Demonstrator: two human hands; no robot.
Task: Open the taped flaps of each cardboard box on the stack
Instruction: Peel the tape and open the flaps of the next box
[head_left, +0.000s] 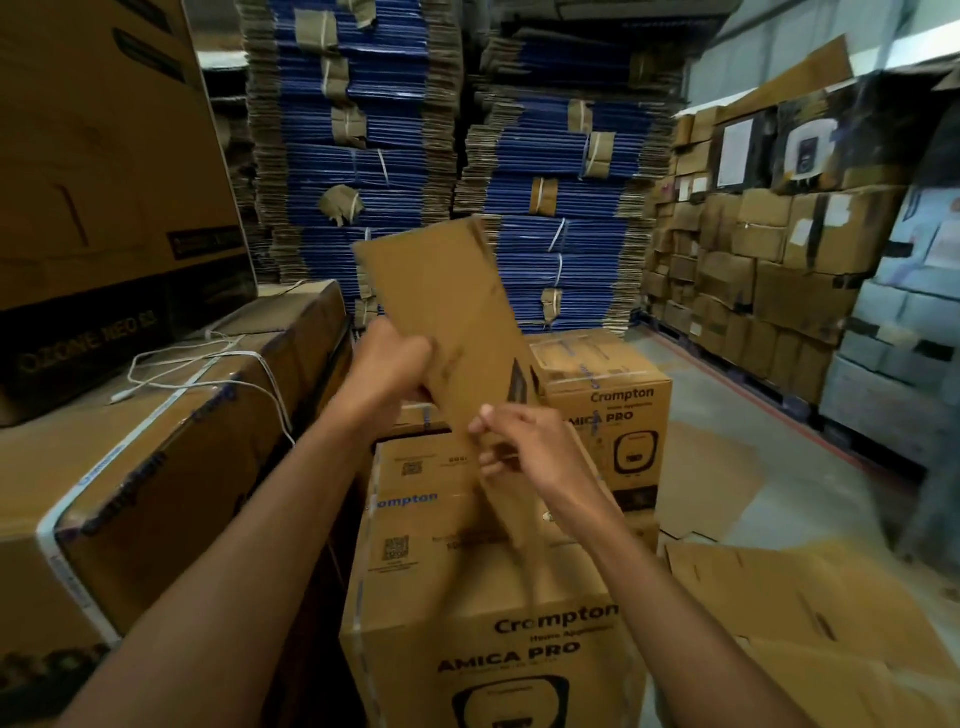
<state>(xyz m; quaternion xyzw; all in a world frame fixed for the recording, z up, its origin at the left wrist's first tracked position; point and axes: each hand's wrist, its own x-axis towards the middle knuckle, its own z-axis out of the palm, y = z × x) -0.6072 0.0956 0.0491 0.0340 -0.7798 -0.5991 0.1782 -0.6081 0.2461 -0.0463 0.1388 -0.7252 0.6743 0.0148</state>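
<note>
A tall brown cardboard flap (447, 306) stands raised and tilted above the nearest printed cardboard box (488, 634). My left hand (389, 364) grips the flap's left edge about halfway up. My right hand (514, 441) pinches its lower right part with thumb and fingers curled on it. Behind stands a second printed box (618, 415) of the same kind with its top closed. The near box's top is partly hidden by the flap and my arms.
A large taped box (156, 467) with a white cable on it sits to the left, bigger cartons above it. Bundled flat blue cartons (415, 156) are stacked at the back. Flattened cardboard (805, 623) lies on the floor right, stacked boxes (753, 270) beyond.
</note>
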